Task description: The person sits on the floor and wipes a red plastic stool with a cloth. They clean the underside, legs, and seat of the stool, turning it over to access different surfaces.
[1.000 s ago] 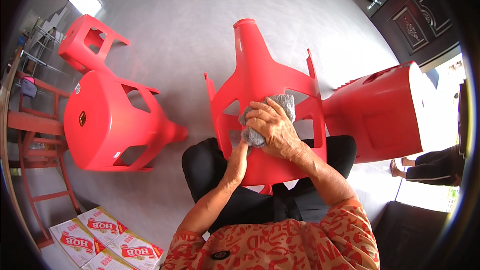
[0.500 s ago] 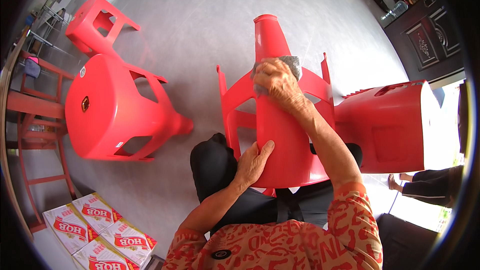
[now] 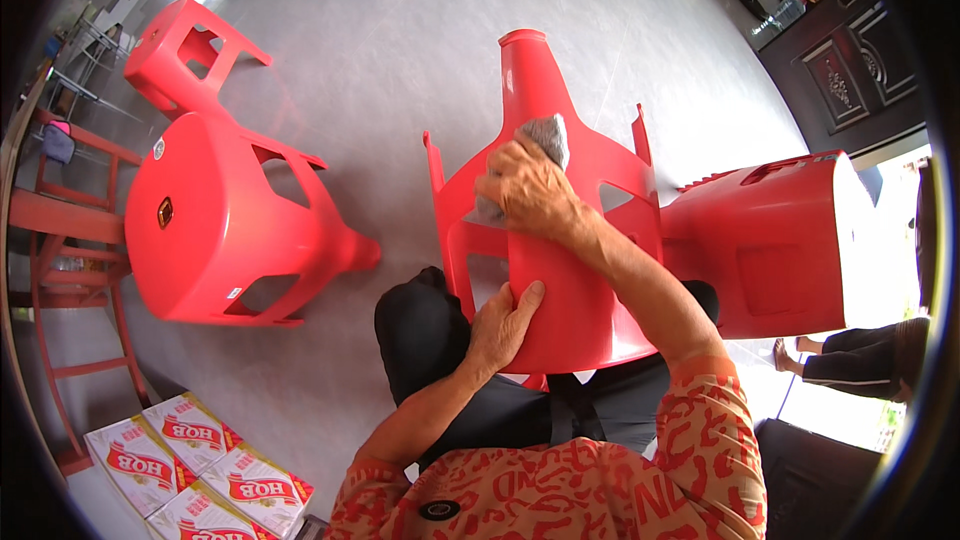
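A red plastic stool (image 3: 570, 295) lies tipped across my lap, one broad leg pointing away from me and its seat end toward my body. My left hand (image 3: 500, 328) grips the stool's near left side, thumb on top. With bent fingers, my right hand (image 3: 535, 185) holds a grey cloth (image 3: 548, 138) against the upper face of the stool, where the leg widens. Part of the cloth sticks out past the fingers, and the rest is under the hand.
Two more red stools stand on the left, one near (image 3: 195, 225) and one farther (image 3: 165, 58). Close on my right is a red plastic piece (image 3: 780, 250). Printed cartons (image 3: 140, 465) lie at lower left, beside a reddish frame (image 3: 95, 370). Another person's legs (image 3: 850, 372) show at right.
My right hand has slid the cloth a little to the left and nearer to me on the stool, and the cloth has turned. The left hand keeps its hold.
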The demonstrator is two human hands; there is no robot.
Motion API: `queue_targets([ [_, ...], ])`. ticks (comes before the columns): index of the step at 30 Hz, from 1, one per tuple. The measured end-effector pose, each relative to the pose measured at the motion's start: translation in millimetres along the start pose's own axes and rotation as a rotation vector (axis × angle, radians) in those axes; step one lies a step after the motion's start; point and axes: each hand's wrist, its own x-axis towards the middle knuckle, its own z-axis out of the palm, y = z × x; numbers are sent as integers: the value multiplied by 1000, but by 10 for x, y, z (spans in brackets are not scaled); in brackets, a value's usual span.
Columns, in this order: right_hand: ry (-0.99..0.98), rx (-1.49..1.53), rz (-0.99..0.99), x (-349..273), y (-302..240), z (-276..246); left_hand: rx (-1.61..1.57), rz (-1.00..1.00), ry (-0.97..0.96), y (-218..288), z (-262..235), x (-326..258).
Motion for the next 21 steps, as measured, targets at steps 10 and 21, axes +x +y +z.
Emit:
queue_targets([
  [10, -31, 111, 360, 333, 542, 41, 20, -67, -8, 175, -25, -63],
  [21, 189, 346, 133, -822, -411, -398, -525, -30, 3, -90, 12, 78],
])
